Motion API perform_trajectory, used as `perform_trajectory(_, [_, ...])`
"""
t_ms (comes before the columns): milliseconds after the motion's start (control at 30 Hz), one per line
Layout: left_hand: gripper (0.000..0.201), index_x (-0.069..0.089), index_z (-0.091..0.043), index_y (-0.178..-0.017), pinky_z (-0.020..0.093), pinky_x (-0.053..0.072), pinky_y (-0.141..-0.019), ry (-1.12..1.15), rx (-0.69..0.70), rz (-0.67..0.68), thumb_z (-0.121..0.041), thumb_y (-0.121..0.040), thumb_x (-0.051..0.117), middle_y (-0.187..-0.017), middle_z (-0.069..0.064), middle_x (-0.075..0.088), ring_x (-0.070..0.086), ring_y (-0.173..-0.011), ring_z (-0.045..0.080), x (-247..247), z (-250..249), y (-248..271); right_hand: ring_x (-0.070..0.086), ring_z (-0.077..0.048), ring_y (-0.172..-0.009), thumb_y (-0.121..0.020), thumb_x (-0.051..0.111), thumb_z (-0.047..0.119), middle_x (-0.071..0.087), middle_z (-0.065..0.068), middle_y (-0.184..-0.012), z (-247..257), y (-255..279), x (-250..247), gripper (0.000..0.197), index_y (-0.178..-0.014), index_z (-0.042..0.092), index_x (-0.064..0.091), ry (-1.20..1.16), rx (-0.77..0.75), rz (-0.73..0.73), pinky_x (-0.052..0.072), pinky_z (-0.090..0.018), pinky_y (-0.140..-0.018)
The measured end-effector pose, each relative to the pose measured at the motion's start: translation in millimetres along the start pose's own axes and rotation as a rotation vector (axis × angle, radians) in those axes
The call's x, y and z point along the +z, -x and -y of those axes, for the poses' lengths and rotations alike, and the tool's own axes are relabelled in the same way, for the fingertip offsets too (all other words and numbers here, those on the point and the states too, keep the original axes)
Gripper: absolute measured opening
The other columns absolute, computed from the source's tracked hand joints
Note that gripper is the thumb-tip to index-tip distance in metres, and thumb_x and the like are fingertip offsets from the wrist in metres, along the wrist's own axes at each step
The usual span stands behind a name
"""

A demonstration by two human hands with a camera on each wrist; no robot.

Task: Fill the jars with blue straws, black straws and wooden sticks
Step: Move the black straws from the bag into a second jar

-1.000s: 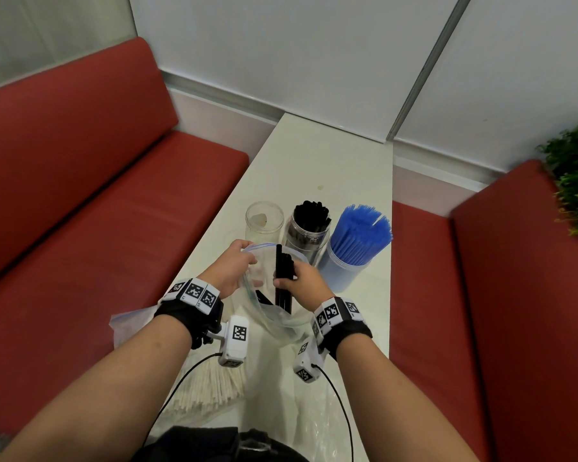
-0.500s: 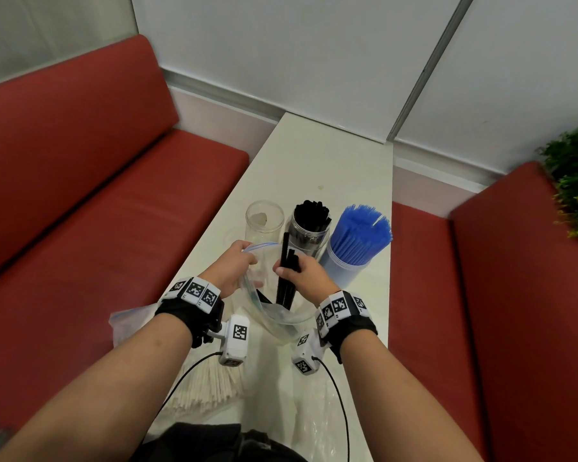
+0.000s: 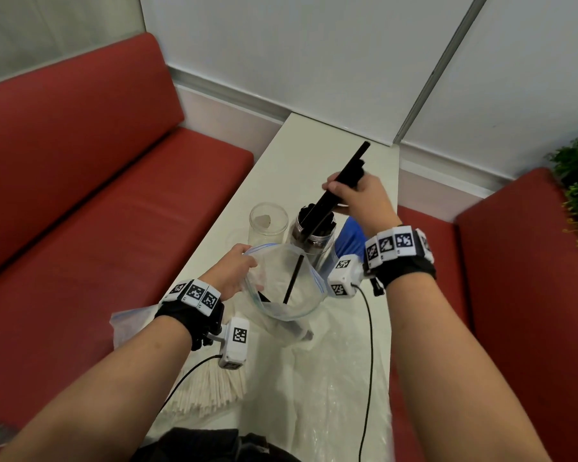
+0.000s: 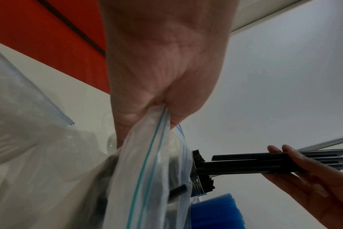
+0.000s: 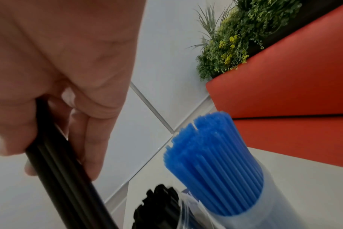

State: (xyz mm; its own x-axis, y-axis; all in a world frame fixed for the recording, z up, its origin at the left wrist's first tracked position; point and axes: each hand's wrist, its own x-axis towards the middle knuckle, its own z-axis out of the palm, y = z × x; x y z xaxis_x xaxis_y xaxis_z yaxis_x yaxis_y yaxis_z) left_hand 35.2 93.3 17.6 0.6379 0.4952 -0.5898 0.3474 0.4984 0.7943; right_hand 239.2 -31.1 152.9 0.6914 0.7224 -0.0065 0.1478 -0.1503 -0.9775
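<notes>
the right hand grips a bundle of black straws, tilted, its lower end at the mouth of the middle jar already packed with black straws. the left hand pinches the rim of an open zip bag holding a few more black straws. an empty jar stands left of the middle one, the jar of blue straws right of it, and wooden sticks lie on the surface near the person.

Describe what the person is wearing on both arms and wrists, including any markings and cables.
Both forearms are bare, with no sleeves. Each wrist has a black wrist wrap topped by a band of white tiles printed with black square code patterns; the right band matches. A small white camera box with the same kind of code mark hangs below each wrist, the right box too. A thin black cable runs from each box back toward the body.
</notes>
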Motion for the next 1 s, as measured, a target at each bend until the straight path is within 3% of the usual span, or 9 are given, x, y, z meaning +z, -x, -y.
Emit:
perform_trajectory(200, [0.03, 0.049, -0.012, -0.122, 0.057, 0.059, -0.077, 0.002, -0.013, 0.001, -0.001, -0.095, 0.045, -0.124, 0.016, 0.051, 0.06, -0.099, 0.035, -1.5, 0.4, -4.9, 0.074, -0.023, -0.091, -0.095, 0.064, 0.004, 0.071, -0.025, -0.112, 8.7, -20.1, -14.8, 0.01, -0.094, 0.013, 0.067, 0.071, -0.017, -0.013, 0.062, -0.035, -0.08])
perform_trajectory(400, [0.027, 0.051, -0.013, -0.118, 0.054, 0.06, -0.073, 0.015, -0.031, -0.004, 0.0, -0.095, 0.045, -0.122, 0.015, 0.053, 0.061, -0.099, 0.034, -1.8, -1.3, -8.6, 0.074, -0.03, -0.097, -0.094, 0.064, 0.005, 0.071, -0.024, -0.11, 2.5, -24.3, -12.0, 0.008, -0.097, 0.012, 0.067, 0.096, -0.005, -0.012, 0.062, -0.043, -0.087])
perform_trajectory(600, [0.028, 0.05, -0.011, -0.12, 0.055, 0.06, -0.074, 0.006, -0.039, -0.007, 0.0, -0.095, 0.045, -0.123, 0.016, 0.052, 0.06, -0.101, 0.036, -2.9, 0.6, -10.1, 0.074, -0.028, -0.095, -0.095, 0.064, 0.005, 0.071, -0.025, -0.111, 3.2, -23.0, -9.5, 0.007, -0.1, 0.008, 0.066, 0.086, -0.026, -0.007, 0.063, -0.037, -0.083])
perform_trajectory(767, [0.028, 0.05, -0.011, -0.12, 0.057, 0.059, -0.077, 0.002, -0.045, -0.01, 0.0, -0.096, 0.044, -0.124, 0.017, 0.052, 0.059, -0.109, 0.039, -3.0, 1.2, -9.1, 0.073, -0.033, -0.099, -0.095, 0.064, 0.006, 0.07, -0.026, -0.112, 0.9, -24.1, -11.9, 0.007, -0.101, 0.008, 0.065, 0.084, -0.012, -0.001, 0.062, -0.045, -0.086])
perform_trajectory(1000, [0.029, 0.049, -0.01, -0.122, 0.057, 0.059, -0.077, 0.0, -0.043, -0.012, 0.0, -0.095, 0.045, -0.125, 0.017, 0.052, 0.057, -0.114, 0.041, -3.7, 2.0, -7.1, 0.075, -0.023, -0.092, -0.093, 0.065, 0.009, 0.071, -0.021, -0.109, -2.2, -26.4, -20.7, 0.008, -0.095, 0.016, 0.067, 0.063, -0.039, -0.042, 0.062, -0.044, -0.085])
